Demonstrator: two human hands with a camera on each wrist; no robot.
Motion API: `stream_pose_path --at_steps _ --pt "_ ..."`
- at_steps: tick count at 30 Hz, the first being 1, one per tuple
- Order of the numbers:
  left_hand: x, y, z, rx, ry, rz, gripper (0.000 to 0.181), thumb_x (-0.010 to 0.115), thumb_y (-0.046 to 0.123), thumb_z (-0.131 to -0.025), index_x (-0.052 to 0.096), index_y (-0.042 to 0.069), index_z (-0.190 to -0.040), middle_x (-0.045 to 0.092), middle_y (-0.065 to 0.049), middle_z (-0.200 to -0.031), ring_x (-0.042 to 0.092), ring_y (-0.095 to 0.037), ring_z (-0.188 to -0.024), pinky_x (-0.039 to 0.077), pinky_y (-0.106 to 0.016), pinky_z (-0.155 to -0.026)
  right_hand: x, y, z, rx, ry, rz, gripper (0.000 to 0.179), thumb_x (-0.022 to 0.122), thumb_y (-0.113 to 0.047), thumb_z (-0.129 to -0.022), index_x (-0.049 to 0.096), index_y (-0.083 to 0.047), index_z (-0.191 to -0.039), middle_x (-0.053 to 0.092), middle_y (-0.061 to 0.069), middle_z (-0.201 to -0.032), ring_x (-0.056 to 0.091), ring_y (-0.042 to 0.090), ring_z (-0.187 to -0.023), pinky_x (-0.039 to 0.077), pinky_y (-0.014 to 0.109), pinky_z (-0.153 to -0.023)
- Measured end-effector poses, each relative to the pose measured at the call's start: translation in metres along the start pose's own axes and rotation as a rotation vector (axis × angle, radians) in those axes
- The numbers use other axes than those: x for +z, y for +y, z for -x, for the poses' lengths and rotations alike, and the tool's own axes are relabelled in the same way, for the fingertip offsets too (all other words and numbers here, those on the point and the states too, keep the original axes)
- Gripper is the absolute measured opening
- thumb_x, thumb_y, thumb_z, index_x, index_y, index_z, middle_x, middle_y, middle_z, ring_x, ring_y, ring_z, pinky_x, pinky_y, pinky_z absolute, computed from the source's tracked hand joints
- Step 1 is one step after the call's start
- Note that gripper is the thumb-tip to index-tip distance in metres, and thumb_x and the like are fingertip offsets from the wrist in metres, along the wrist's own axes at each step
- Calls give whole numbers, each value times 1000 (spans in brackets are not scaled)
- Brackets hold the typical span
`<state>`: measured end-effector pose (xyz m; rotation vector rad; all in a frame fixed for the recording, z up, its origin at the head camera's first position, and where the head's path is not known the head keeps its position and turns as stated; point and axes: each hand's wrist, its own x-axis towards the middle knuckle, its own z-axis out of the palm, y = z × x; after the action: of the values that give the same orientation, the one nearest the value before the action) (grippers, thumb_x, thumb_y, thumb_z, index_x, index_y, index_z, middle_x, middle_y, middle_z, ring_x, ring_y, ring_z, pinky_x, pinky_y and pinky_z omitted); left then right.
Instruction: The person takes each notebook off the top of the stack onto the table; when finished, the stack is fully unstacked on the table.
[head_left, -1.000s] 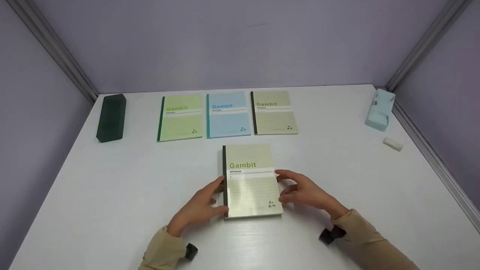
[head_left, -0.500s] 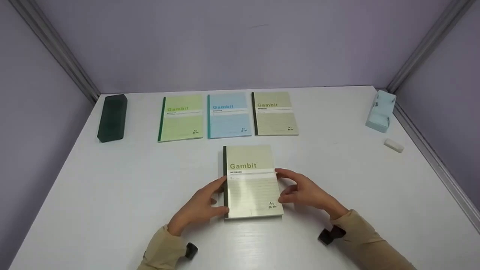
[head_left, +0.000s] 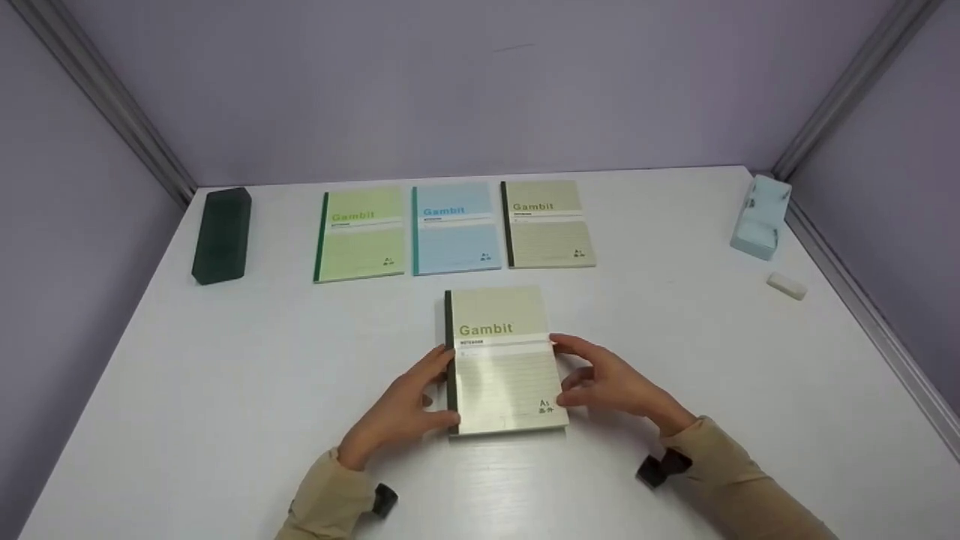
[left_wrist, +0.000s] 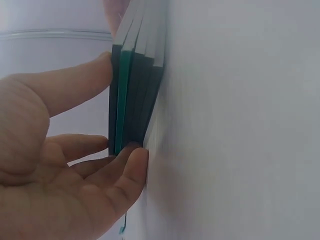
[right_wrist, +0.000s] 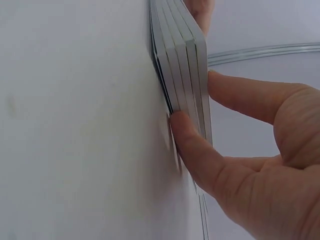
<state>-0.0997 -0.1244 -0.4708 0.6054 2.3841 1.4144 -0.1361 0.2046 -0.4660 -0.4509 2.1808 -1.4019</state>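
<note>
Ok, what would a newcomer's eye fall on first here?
Probably the stack of notebooks near the middle of the white table, between the left hand and the right hand. Behind it, a green notebook, a blue notebook and a tan notebook in a row likely stand out by colour. The dark green block at far left may come next.

notebook stack: paper, smooth, top cover glossy with glare, page edges matt | surface around the stack: smooth, faint sheen | sleeves flanking the stack: matt, creased cloth | dark green case, far left of the stack: smooth, plastic-looking | corner post, beyond the stack at right: dull grey metal
</note>
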Motion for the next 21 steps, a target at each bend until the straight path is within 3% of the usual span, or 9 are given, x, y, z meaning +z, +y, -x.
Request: stream_pose_path --at_steps 3,7,12,21 --pt "0 1 -1 -12 -10 -8 85 73 25 -86 25 0 -151 13 -22 -157 33 -37 -135 44 -51 -92 -1 -1 2 7 -11 -7 93 79 -6 -76 26 -13 -152 35 15 -148 61 24 -94 50 30 -74" --pt "1 3 -2 -24 -22 -5 89 75 30 -84 23 3 -152 7 -24 -157 24 -41 -139 42 -54 -96 -1 -2 4 18 -21 -15 99 82 -6 -73 24 -19 -152 36 14 -147 60 25 -96 49 34 -78" --pt "3 4 -4 -54 -13 1 91 75 31 -84 21 6 -153 6 -23 -157 18 -41 -141 39 -55 -100 -1 -3 6 33 -36 -22 103 84 -6 -71 24 -25 -152 33 17 -149 62 26 -94 50 35 -78" --pt "8 7 -8 -122 45 -41 93 79 28 -80 24 10 -153 11 -20 -158 17 -38 -142 25 -55 -109 -1 -1 7 24 -43 7 105 85 -6 -70 23 -25 -153 31 20 -149 60 27 -94 50 36 -81"
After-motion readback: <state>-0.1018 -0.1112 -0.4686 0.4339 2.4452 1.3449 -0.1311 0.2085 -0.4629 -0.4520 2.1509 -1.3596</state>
